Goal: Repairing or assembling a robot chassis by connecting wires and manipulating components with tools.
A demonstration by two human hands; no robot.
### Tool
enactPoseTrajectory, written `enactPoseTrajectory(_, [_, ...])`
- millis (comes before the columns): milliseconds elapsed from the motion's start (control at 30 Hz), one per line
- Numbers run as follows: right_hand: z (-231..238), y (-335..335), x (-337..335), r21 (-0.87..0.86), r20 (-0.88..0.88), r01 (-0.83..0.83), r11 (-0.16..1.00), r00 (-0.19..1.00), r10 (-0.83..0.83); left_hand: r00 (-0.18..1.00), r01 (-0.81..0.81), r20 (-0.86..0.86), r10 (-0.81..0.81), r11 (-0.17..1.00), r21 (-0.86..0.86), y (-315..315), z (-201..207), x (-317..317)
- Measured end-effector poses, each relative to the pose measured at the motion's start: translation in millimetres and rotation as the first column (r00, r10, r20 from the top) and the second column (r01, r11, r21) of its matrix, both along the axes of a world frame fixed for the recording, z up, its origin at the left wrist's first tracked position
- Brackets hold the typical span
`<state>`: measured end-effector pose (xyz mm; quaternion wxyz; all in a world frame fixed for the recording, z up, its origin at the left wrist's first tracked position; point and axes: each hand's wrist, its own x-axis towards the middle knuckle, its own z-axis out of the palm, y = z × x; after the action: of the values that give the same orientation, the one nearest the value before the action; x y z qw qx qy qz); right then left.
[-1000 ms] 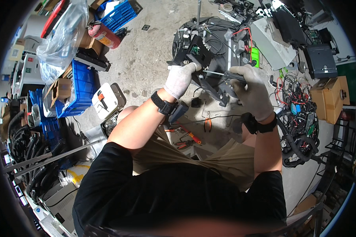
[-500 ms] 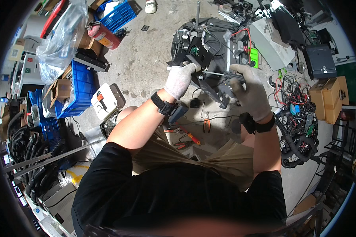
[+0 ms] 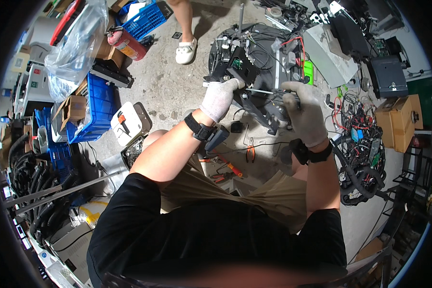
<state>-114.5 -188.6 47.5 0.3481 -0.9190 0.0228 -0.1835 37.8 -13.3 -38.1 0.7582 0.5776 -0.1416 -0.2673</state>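
black angular bracket (image 3: 248, 68), upper centre: we judge it stiff, best held by its edge, where our left hand (image 3: 219, 99) pinches; right hand (image 3: 306, 114) grasps silver-shafted screwdriver (image 3: 260, 91).

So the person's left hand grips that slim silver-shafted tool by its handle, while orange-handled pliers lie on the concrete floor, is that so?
Wrong hand: the head view shows the white-gloved right hand gripping the slim silver-shafted tool by its handle. Orange-handled pliers do lie on the grey concrete floor.
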Motion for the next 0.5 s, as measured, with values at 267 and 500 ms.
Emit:
enactPoseTrajectory(267, [-6,-1,2,-0.102,0.118,0.01,0.995,0.993,0.003,0.997,-0.029,-0.077,0.027,0.999,-0.03,-1,2,-1])
enactPoseTrajectory(500, [-3,-2,-5,0.171,0.052,0.11,0.979,0.991,-0.12,0.937,-0.059,-0.348,0.011,0.99,-0.128,-4,12,-3])
